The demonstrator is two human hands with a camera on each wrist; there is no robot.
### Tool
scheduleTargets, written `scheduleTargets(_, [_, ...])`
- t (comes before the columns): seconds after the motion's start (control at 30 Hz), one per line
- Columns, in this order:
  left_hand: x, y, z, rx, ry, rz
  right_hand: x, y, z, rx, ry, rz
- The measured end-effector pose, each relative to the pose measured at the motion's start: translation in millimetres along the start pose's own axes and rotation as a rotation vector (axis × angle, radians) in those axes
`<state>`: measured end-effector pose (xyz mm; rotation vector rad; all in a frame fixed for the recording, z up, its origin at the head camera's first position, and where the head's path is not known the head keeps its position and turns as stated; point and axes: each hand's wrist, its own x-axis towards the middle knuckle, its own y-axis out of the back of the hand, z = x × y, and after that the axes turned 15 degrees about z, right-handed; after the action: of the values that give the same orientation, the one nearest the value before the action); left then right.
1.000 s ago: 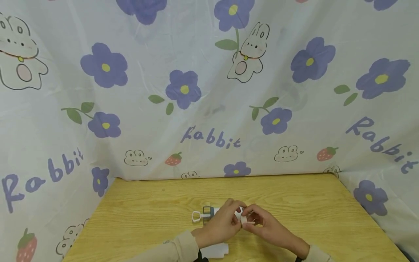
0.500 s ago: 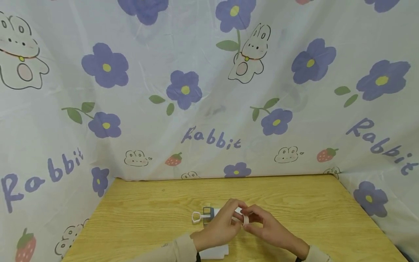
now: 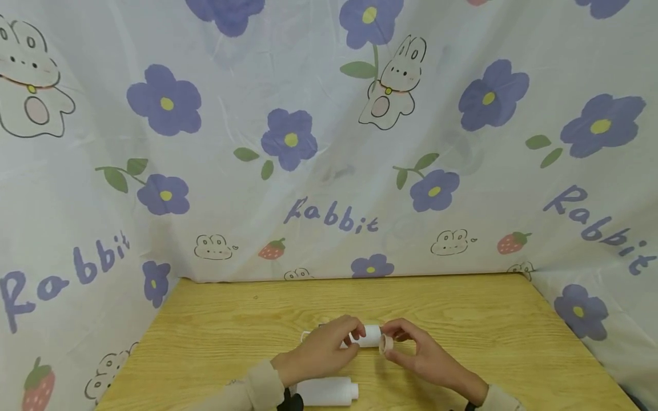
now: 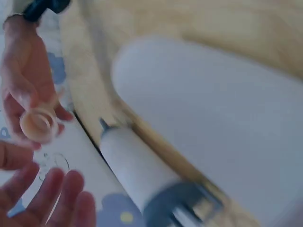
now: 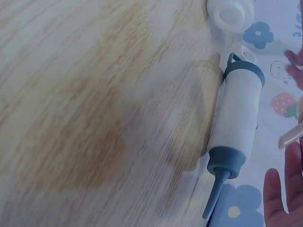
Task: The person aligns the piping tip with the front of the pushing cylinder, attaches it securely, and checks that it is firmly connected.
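My right hand (image 3: 424, 359) pinches a small beige ring-shaped roll, like a roll of tape (image 3: 386, 344), between thumb and fingers. In the left wrist view a short loose strip seems to stick out beside the roll (image 4: 39, 125). My left hand (image 3: 329, 348) is just left of it, fingers loosely bent and holding nothing. Under and behind both hands lies a white-barrelled plunger syringe (image 5: 236, 109) with blue-grey ends and a narrow nozzle. In the head view only part of its barrel (image 3: 369, 336) shows between the hands.
A white bottle (image 3: 329, 392) with a narrower neck lies on its side nearer to me, below the left forearm. The wooden table (image 3: 231, 319) ends at a hanging rabbit-and-flower print cloth (image 3: 329, 171) at the back and sides.
My left hand has let go of the beige roll and drawn away to the left, uncovering more of the syringe barrel. The right hand still holds the roll in nearly the same place.
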<state>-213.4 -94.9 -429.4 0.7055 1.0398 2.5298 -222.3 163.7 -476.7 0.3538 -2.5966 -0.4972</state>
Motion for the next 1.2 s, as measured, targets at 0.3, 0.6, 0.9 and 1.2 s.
scheduleTargets(0.3, [-30.7, 9.9, -25.1, 0.273, -0.056, -0.109, -0.2, 0.2, 4.0, 0.013, 0.014, -0.006])
scheduleTargets(0.6, [-47.2, 8.4, -36.5, 0.325, -0.113, -0.080, 0.5, 2.2, 5.4, 0.025, -0.011, -0.047])
scheduleTargets(0.9, [-61.0, 2.3, -49.1, 0.389, -0.196, -0.126, -0.4, 2.4, 7.2, 0.031, -0.020, -0.064])
scheduleTargets(1.2, [-66.4, -5.2, -59.2, 0.421, -0.272, -0.058, -3.7, -2.1, 7.7, 0.027, 0.045, -0.066])
